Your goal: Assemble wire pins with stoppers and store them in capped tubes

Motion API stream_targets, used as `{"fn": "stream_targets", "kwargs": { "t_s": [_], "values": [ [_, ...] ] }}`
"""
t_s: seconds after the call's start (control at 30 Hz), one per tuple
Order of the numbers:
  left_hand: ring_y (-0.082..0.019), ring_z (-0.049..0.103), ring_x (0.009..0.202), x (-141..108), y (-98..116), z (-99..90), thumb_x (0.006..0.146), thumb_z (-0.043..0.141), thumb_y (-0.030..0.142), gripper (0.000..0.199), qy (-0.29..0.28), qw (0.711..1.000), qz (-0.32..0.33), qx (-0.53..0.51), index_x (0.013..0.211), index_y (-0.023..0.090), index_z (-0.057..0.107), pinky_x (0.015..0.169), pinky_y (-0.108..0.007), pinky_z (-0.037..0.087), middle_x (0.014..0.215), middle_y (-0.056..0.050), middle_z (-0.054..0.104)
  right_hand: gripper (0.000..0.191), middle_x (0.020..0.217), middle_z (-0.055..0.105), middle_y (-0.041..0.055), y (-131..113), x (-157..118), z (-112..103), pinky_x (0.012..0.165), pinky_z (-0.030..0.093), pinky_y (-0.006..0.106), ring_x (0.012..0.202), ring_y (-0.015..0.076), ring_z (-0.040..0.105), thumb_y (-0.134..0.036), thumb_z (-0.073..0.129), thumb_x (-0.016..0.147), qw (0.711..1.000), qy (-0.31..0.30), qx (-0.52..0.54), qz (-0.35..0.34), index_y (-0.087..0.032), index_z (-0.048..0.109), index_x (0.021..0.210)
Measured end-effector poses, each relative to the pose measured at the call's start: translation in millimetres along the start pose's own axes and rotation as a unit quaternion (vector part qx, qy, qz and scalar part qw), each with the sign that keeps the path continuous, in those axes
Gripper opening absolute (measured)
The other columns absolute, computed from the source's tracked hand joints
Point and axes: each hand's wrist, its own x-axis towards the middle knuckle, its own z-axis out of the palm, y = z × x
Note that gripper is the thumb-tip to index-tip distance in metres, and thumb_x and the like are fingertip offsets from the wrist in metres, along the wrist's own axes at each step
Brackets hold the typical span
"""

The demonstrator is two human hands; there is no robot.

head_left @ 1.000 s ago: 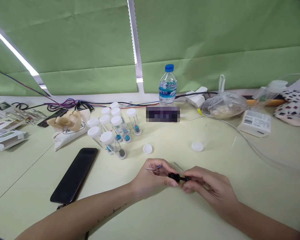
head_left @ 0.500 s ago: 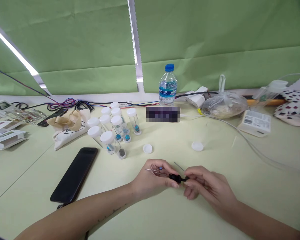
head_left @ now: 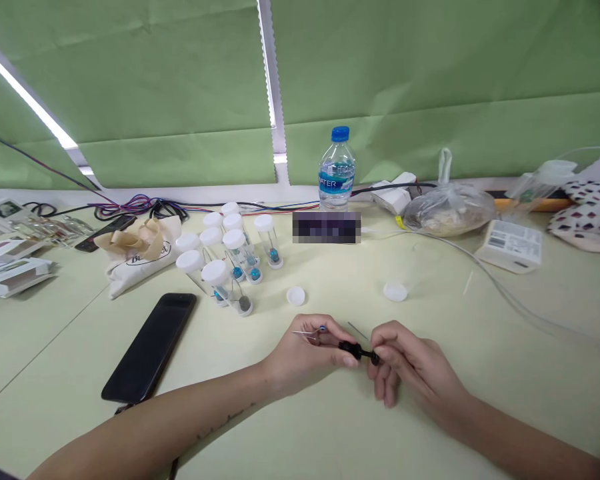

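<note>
My left hand (head_left: pixel 313 350) is closed, with thumb and fingers pinching a small black part (head_left: pixel 350 349) with a narrow stem and a rounded end. Thin metal wires (head_left: pixel 306 333) with a small blue bit stick out on the left side of that hand. My right hand (head_left: pixel 413 363) is closed at the stem's rounded end, its thumb and index finger touching it. A thin grey rod (head_left: pixel 357 329) points up and left beside the right fingertips; where it ends is hidden. Beyond the hands lie two white caps, one on the left (head_left: pixel 295 296) and one on the right (head_left: pixel 395 291).
Several clear tubes with white lids (head_left: pixel 235 250) holding blue or grey balls stand at left. Nearby are a phone (head_left: pixel 150 347) and a cloth pouch (head_left: pixel 147 253). Behind are a water bottle (head_left: pixel 337 170), a plastic bag (head_left: pixel 450 210), a white box (head_left: pixel 511 245) and cables (head_left: pixel 510 293).
My right fingers have shifted slightly up and right along the stem, so its rounded end now shows more. The left hand has risen slightly with the black part still in it.
</note>
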Motion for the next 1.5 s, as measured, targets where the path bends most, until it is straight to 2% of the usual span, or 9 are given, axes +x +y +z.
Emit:
{"fn": "stream_targets", "kwargs": {
  "t_s": [0.17, 0.27, 0.37, 0.83, 1.07, 1.5],
  "values": [
    [-0.017, 0.07, 0.072, 1, 3, -0.6, 0.063, 0.081, 0.009, 0.017, 0.023, 1.0, 0.01, 0.006, 0.077, 0.011, 0.07, 0.077, -0.035, 0.054, 0.081, -0.008, 0.075, 0.021, 0.073, 0.06, 0.0, 1, -2, -2, 0.05, 0.052, 0.024, 0.058, 0.0122, 0.062, -0.041, 0.042, 0.098, 0.995, -0.043, -0.053, -0.072, -0.022, 0.044, 0.107],
    [-0.016, 0.069, 0.071, 1, 4, -1.1, 0.061, 0.082, 0.009, 0.018, 0.048, 0.999, 0.004, 0.011, 0.074, 0.011, 0.069, 0.078, -0.035, 0.053, 0.078, -0.007, 0.074, 0.016, 0.074, 0.06, -0.0004, 5, -3, -2, 0.052, 0.052, 0.025, 0.061, 0.0125, 0.06, -0.034, 0.045, 0.097, 0.993, -0.026, -0.079, -0.083, -0.024, 0.039, 0.108],
    [-0.015, 0.068, 0.069, 1, 4, -1.6, 0.061, 0.082, 0.009, 0.018, 0.044, 0.999, 0.009, 0.011, 0.074, 0.011, 0.069, 0.076, -0.034, 0.053, 0.077, -0.006, 0.074, 0.012, 0.073, 0.06, -0.0011, 9, -2, -1, 0.053, 0.051, 0.026, 0.06, 0.012, 0.06, -0.032, 0.043, 0.099, 0.994, -0.026, -0.063, -0.084, -0.024, 0.038, 0.105],
    [-0.018, 0.07, 0.073, 0, 2, -0.9, 0.064, 0.079, 0.006, 0.017, 0.005, 0.999, 0.037, 0.008, 0.078, 0.011, 0.07, 0.074, -0.034, 0.052, 0.082, -0.008, 0.074, 0.019, 0.074, 0.062, -0.0005, 13, 0, -1, 0.052, 0.053, 0.027, 0.06, 0.0129, 0.063, -0.042, 0.04, 0.099, 0.998, -0.047, -0.01, -0.044, -0.023, 0.038, 0.103],
    [-0.014, 0.068, 0.073, 0, 3, -0.3, 0.062, 0.08, 0.004, 0.018, 0.013, 1.0, 0.025, 0.013, 0.075, 0.011, 0.07, 0.072, -0.028, 0.051, 0.08, -0.007, 0.074, 0.019, 0.069, 0.06, -0.0036, 17, 0, -2, 0.047, 0.048, 0.024, 0.05, 0.0104, 0.058, -0.042, 0.039, 0.099, 0.998, -0.053, -0.014, -0.029, -0.024, 0.038, 0.101],
    [-0.016, 0.068, 0.073, -2, 3, 0.0, 0.059, 0.083, 0.009, 0.02, 0.02, 0.999, 0.015, 0.028, 0.075, 0.012, 0.071, 0.075, -0.032, 0.053, 0.082, -0.007, 0.075, 0.025, 0.068, 0.057, -0.0024, 11, 0, -4, 0.044, 0.045, 0.022, 0.05, 0.0101, 0.055, -0.046, 0.035, 0.099, 0.997, -0.066, -0.031, -0.016, -0.022, 0.041, 0.099]
  ]
}}
